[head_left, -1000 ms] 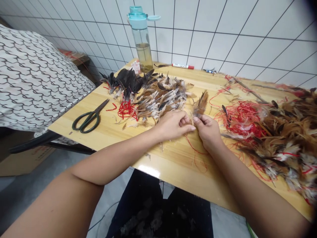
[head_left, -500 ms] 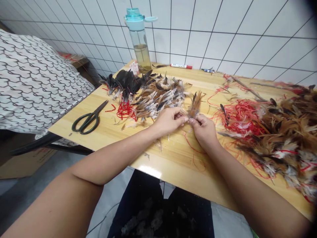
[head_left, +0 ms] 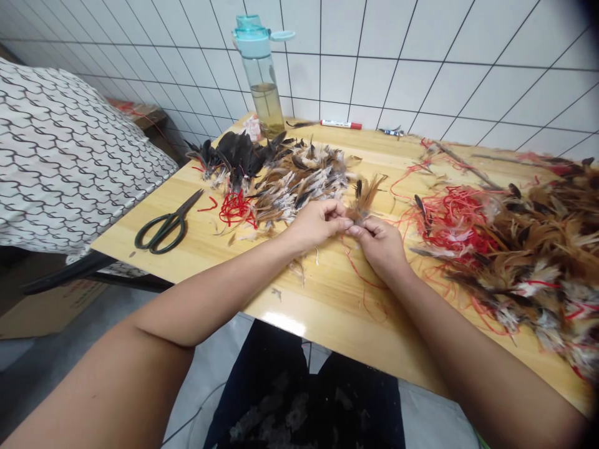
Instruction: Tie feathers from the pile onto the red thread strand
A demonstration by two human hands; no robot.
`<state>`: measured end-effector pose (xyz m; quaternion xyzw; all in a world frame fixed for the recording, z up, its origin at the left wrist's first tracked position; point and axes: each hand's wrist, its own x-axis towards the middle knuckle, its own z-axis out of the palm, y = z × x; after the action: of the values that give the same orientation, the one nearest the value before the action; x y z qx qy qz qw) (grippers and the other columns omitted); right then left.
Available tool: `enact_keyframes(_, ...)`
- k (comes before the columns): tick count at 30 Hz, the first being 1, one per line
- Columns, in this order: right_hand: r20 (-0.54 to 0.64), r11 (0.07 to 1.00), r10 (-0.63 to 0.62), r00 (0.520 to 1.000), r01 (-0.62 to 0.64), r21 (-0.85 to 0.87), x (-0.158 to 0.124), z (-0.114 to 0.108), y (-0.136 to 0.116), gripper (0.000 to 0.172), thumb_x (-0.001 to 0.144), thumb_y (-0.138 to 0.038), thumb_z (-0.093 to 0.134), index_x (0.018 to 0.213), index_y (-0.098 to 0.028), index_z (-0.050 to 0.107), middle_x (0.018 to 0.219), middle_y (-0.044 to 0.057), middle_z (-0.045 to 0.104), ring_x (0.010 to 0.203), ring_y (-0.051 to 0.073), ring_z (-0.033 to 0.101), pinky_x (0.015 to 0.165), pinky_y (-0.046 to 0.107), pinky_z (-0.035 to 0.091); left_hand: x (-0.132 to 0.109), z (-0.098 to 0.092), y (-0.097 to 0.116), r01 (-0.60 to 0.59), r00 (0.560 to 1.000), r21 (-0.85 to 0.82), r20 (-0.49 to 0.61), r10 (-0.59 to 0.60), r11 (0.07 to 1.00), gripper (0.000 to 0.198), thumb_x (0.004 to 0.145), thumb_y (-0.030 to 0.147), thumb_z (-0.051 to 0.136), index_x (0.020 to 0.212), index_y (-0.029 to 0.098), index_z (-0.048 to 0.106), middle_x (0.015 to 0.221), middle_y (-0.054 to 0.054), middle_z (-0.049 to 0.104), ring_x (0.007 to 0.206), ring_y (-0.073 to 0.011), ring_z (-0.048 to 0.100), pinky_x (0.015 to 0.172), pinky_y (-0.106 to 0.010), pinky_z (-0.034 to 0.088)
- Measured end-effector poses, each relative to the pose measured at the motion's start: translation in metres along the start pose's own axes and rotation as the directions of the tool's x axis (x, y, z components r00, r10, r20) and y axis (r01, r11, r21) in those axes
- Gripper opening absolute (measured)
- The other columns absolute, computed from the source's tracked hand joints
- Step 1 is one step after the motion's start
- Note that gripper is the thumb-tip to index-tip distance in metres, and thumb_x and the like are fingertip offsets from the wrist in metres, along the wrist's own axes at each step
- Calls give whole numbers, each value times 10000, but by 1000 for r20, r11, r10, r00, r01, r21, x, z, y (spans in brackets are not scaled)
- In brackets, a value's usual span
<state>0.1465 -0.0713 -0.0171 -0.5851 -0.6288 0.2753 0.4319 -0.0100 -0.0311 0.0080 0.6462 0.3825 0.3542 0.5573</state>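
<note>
A small bundle of brown feathers (head_left: 367, 196) stands up between my two hands, over the middle of the wooden table (head_left: 206, 249). Both my left hand (head_left: 322, 223) and my right hand (head_left: 378, 240) pinch it at its base, with fingertips touching. Red string (head_left: 355, 268) trails below the fingers onto the tabletop. Just beyond my left hand lies a pile of brown and white feathers (head_left: 309, 178), with black feathers (head_left: 239, 156) to its left. A tangle of red string (head_left: 236, 209) sits in front of those.
Green-handled scissors (head_left: 161, 231) lie at the left. A water bottle (head_left: 266, 87) and a red-capped marker (head_left: 340, 124) stand and lie near the tiled wall. More red string (head_left: 461, 218) and a large feather heap (head_left: 538, 249) cover the right side. Patterned cloth (head_left: 70, 162) hangs at left.
Both hands have shifted slightly left and their fingertips have come together at the base of the bundle. The feathers look more spread, with a dark one now showing at the left.
</note>
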Motion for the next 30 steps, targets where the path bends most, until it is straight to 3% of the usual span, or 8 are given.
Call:
enact_keyframes(4,50,1000,-2,999,2,-10,0,-1,2,211,753,-275,577,557,-198,563,609,8,548,645,151,492,630,279,375,-1,-1,2,71,994,-141,90,-59,987,150,688,194,707,693,116,579,596,26,570,544,-60,498,570,-200,389)
enact_keyframes(8,89,1000,17,996,-18,9,0,0,3,178,764,-275,580,617,-188,633,647,19,599,664,158,526,653,286,401,-1,-3,-1,51,994,-175,104,-33,983,143,681,217,718,710,107,632,593,19,586,546,-60,501,570,-201,388)
enact_keyframes(12,87,999,15,996,-19,41,0,1,3,138,762,-249,585,688,-193,688,693,21,642,700,166,563,679,286,418,-2,-2,-2,5,996,-154,85,8,988,162,684,243,721,756,111,660,615,18,603,560,-66,509,578,-205,387)
enact_keyframes(16,65,1000,10,998,-11,17,-1,0,4,175,783,-268,581,643,-189,651,620,7,582,633,151,514,617,268,394,-2,-1,-2,-29,996,-109,81,38,994,181,692,276,721,725,118,639,620,24,591,577,-69,506,590,-207,379)
enact_keyframes(20,54,1000,-12,998,13,-19,-2,-1,6,267,800,-337,591,577,-189,589,599,8,562,601,138,477,595,261,376,-1,1,-1,-8,994,-99,109,19,995,208,699,287,715,671,127,586,586,41,544,566,-63,480,579,-202,357)
enact_keyframes(23,65,999,-22,998,24,-29,-1,-1,4,238,782,-305,607,573,-192,606,631,16,611,637,148,520,632,271,401,-1,1,-3,19,991,-100,134,-5,995,230,714,300,718,675,126,573,596,33,548,575,-64,480,577,-198,352)
enact_keyframes(26,77,999,-28,997,26,25,-2,0,0,141,755,-278,637,645,-201,678,684,21,663,697,164,580,695,289,439,0,-1,-5,58,992,-209,124,-33,976,283,698,328,757,675,122,564,594,31,539,554,-52,464,564,-192,348)
enact_keyframes(30,102,993,-40,994,28,116,-4,1,-5,117,757,-275,643,772,-212,741,789,35,716,759,171,628,761,308,465,0,-5,-5,159,986,-443,123,-115,882,366,651,363,816,653,128,535,564,25,547,509,-49,467,543,-196,369)
